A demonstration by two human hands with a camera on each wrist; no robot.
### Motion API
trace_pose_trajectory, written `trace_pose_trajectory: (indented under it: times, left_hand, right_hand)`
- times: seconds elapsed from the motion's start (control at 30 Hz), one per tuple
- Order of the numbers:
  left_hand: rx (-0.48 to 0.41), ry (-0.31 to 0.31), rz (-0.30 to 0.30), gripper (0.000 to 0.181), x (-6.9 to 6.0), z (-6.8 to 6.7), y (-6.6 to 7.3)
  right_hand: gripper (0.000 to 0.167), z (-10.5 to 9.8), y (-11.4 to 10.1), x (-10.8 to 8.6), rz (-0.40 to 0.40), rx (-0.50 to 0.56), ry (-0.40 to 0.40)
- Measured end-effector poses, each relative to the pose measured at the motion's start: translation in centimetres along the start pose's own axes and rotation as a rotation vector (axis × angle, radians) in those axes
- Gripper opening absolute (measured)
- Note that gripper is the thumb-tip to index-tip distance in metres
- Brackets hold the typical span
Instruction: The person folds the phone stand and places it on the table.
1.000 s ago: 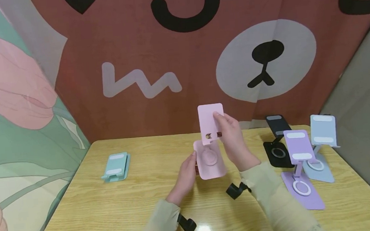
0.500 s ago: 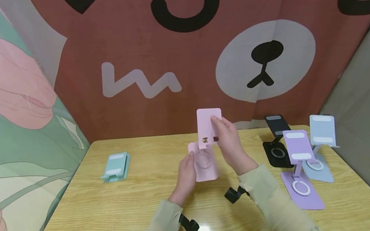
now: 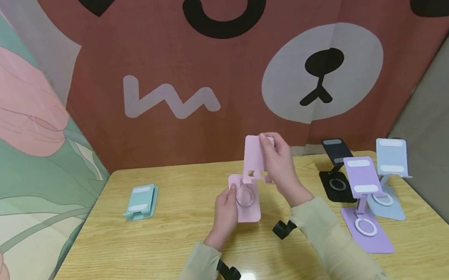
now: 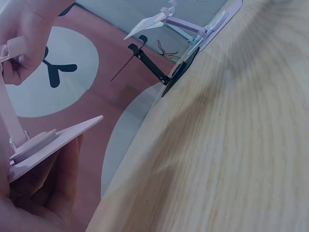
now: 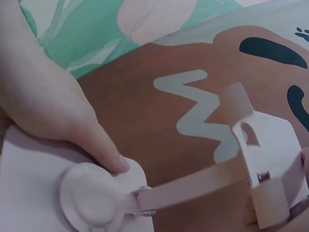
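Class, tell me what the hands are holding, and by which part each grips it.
A pink stand: the left hand grips its base plate by the left edge, and the right hand holds its upper plate by the right side.

This looks like a screened-off recording corner, whether in a home or office I cannot tell: a bear-print cloth (image 3: pixel 176 140) hangs behind the desk (image 3: pixel 110 259), a floral cloth (image 3: pixel 14 101) lines the left, a grey cloth (image 3: pixel 441 119) the right, and wrist cameras (image 3: pixel 231 275) show.

Four stands (image 3: pixel 360 176) (one folded) on table (image 3: pixel 110 259).
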State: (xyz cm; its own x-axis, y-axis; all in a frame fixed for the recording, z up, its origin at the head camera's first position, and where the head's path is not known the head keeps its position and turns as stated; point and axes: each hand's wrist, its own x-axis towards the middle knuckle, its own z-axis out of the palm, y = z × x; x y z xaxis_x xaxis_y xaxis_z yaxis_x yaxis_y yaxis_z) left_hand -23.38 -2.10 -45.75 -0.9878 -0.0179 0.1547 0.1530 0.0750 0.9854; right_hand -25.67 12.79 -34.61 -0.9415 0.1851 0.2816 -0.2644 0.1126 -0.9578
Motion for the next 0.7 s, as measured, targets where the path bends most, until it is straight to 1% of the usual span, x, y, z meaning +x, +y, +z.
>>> trace_pose_trajectory:
  times: [0.03,0.13,0.17,0.27,0.3,0.37,0.4,0.47,0.57,0.63,0.7]
  left_hand:
    - [0.002,-0.004,-0.003,0.041,0.0,0.0,0.0]
    - [0.001,-0.01,0.006,0.038,-0.9,-0.3,1.8]
    - [0.004,-0.009,0.008,0.037,-1.0,-0.3,2.1]
    - [-0.006,-0.005,0.0,0.037,-1.1,-0.3,2.4]
    - [-0.01,-0.003,-0.008,0.037,-0.8,-0.2,1.8]
    - [-0.023,0.001,-0.006,0.039,-0.3,0.0,0.4]
    - [-0.03,0.006,0.002,0.039,-0.2,0.1,0.0]
    - [-0.035,0.024,0.021,0.038,-0.1,0.1,-0.4]
    - [-0.02,0.058,0.061,0.038,-0.1,-0.1,-0.5]
    - [0.001,0.078,0.073,0.039,-0.2,-0.1,-0.5]
    - [0.001,0.076,0.075,0.041,-0.2,-0.2,-0.5]
  right_hand:
    - [0.044,0.0,0.0,0.1,0.0,-0.01,0.001]
    - [0.051,0.1,0.1,0.2,0.004,-0.03,-0.004]
    - [0.053,0.1,0.2,0.2,-0.003,-0.028,-0.006]
    - [0.053,0.3,0.1,0.2,-0.041,-0.029,-0.017]
    - [0.052,0.4,0.1,0.2,-0.059,-0.024,-0.022]
    - [0.05,0.6,-0.1,0.2,-0.085,-0.012,-0.031]
    - [0.049,0.8,-0.1,0.2,-0.086,-0.009,-0.037]
    - [0.048,1.0,-0.3,0.1,-0.078,0.0,-0.053]
    - [0.047,1.2,-0.3,-0.1,-0.045,-0.011,-0.06]
    - [0.047,1.3,-0.3,-0.3,-0.02,-0.023,-0.059]
    - [0.046,1.3,-0.2,-0.4,0.0,-0.024,-0.056]
